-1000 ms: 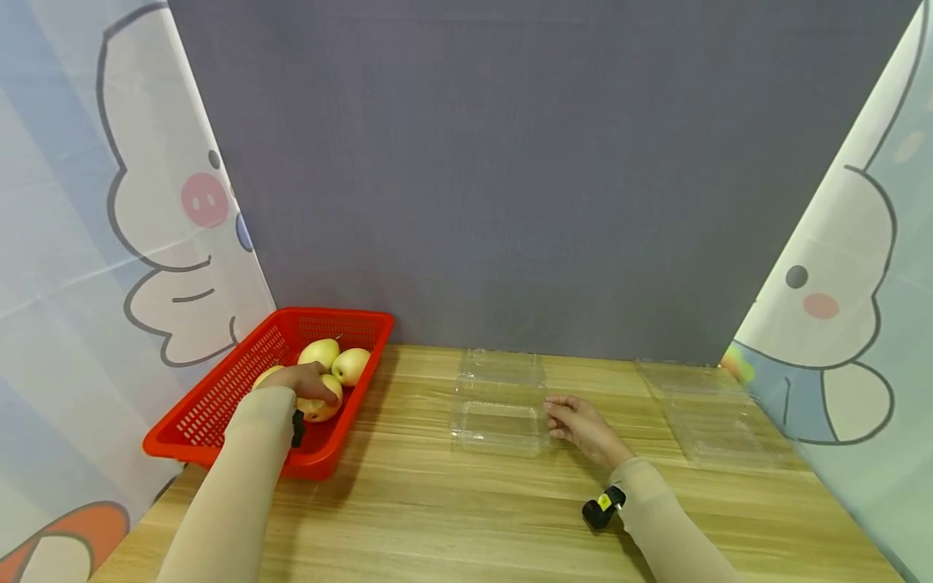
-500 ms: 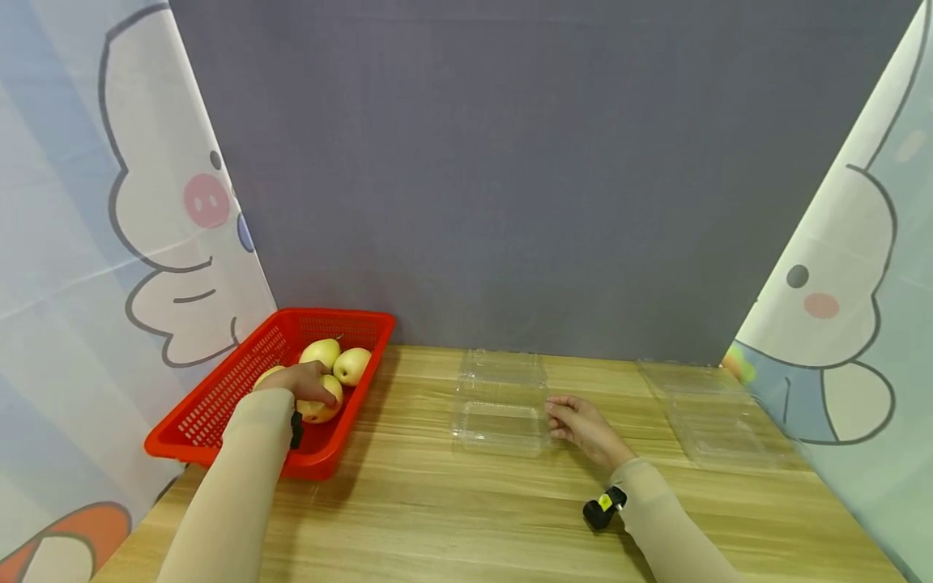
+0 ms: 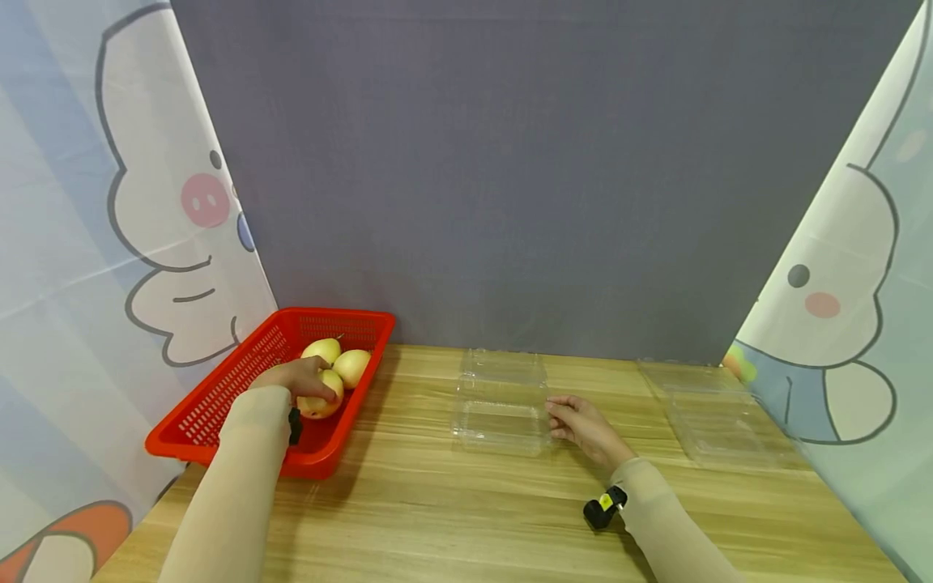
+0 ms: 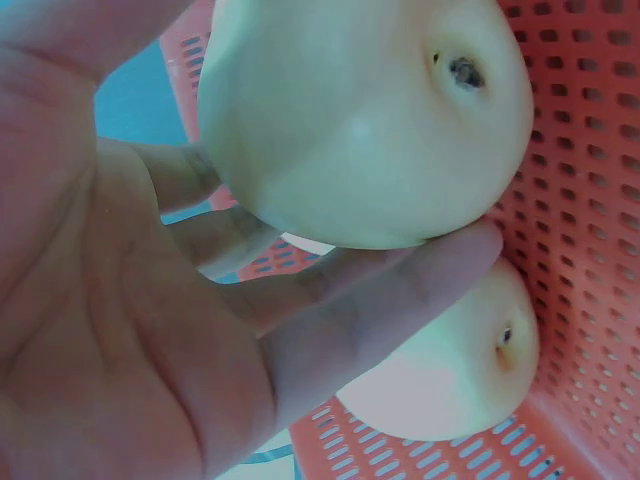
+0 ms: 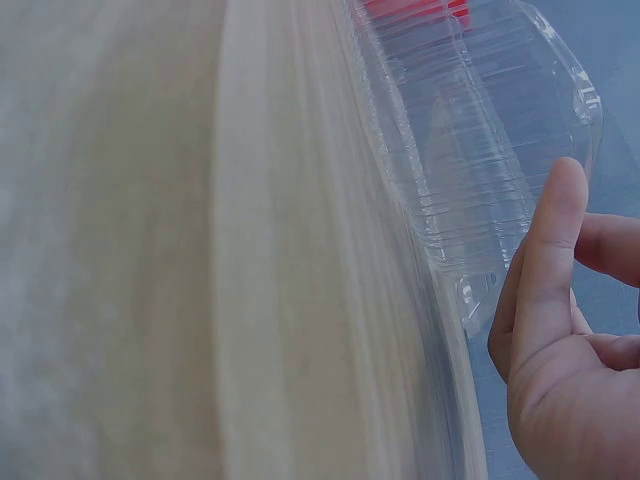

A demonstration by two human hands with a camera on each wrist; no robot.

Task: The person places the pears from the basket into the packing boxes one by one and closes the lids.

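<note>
In the head view my left hand [image 3: 293, 377] reaches into the red basket [image 3: 331, 453] and grips a pale yellow pear [image 3: 321, 397]. The left wrist view shows the fingers [image 4: 350, 335] curled along the side of that pear [image 4: 365, 120], with another pear [image 4: 450, 370] beneath. Two more pears [image 3: 321, 351] [image 3: 352, 367] lie just behind the gripped one. Farther right, a clear plastic clamshell box [image 3: 501, 417] lies unfolded on the table. My right hand [image 3: 585, 429] pinches its right edge between thumb and fingertips; the right wrist view has the fingers [image 5: 560, 215] at the box's clear wall [image 5: 470, 150].
A second unfolded clear plastic box [image 3: 729, 429] lies at the right side of the wooden table [image 3: 437, 518]. A grey cloth panel [image 3: 510, 178] stands along the back. Cartoon-printed curtains [image 3: 66, 267] hang on both sides. The basket's rim rises around the pears.
My left hand has shifted slightly up and left with the pear, and now covers the pear that showed behind its wrist. The right hand and the clamshell box have stayed put.
</note>
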